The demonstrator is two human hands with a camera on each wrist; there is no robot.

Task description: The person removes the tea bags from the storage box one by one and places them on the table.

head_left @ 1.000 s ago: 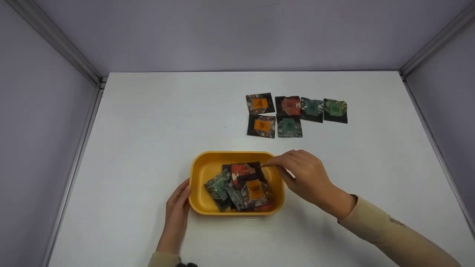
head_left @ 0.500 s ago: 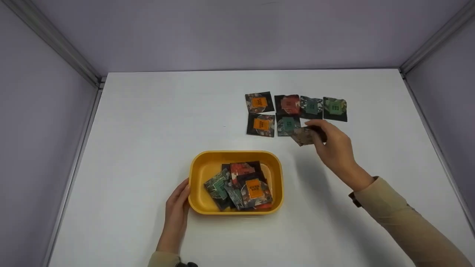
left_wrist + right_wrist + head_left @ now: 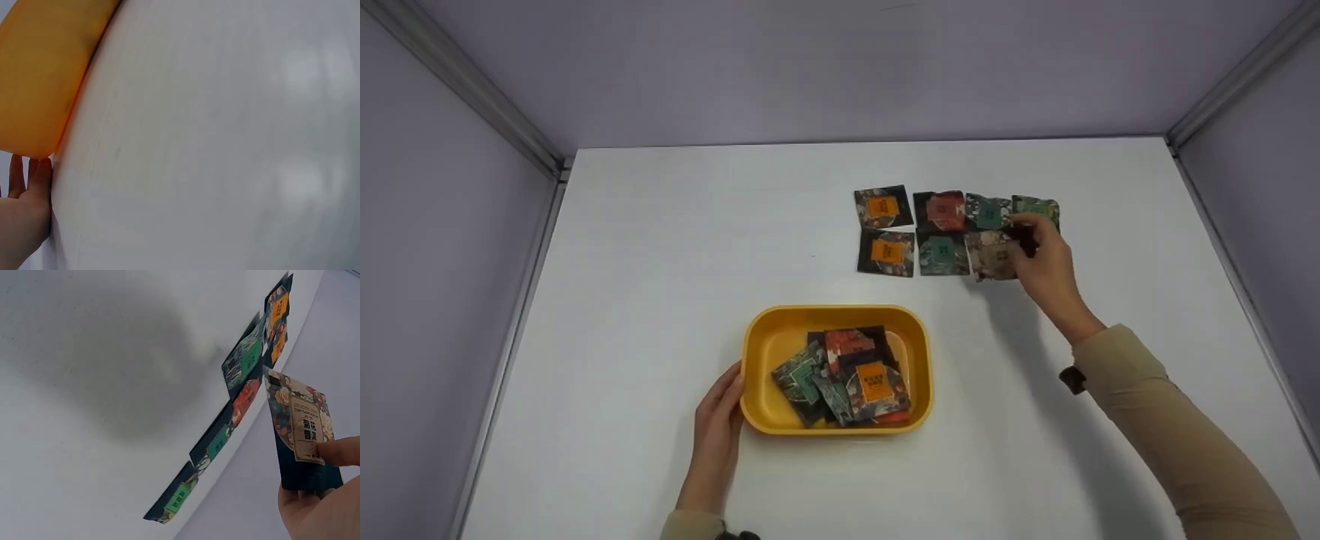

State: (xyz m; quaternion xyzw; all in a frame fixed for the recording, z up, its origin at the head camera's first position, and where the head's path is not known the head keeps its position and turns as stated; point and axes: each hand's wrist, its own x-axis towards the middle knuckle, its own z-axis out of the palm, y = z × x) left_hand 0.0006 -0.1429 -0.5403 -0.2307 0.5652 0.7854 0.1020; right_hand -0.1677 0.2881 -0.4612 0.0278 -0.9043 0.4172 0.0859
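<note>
My right hand (image 3: 1048,262) pinches a tea sachet (image 3: 301,402) with a beige label and floral print between thumb and fingers. In the head view that sachet is at the right end of the front row, beside a teal-labelled sachet (image 3: 944,253). The right wrist view shows it tilted up in the hand, its dark lower part toward the palm. My left hand (image 3: 718,420) rests its fingers against the left end of a yellow plastic tray (image 3: 771,345); in the left wrist view the fingertips touch the tray's wall (image 3: 45,73). Several overlapping sachets (image 3: 874,382) lie inside the tray.
Behind the tray, two orange-labelled sachets (image 3: 883,208) form the left column. The back row continues with a red sachet (image 3: 940,211), a teal one (image 3: 988,213) and a green one (image 3: 1037,206) partly behind the right hand. Pale walls (image 3: 840,75) enclose the white table (image 3: 675,240).
My right hand has carried the beige-labelled sachet from the tray's right side up and back to the front row's right end. The left hand and tray have stayed put.
</note>
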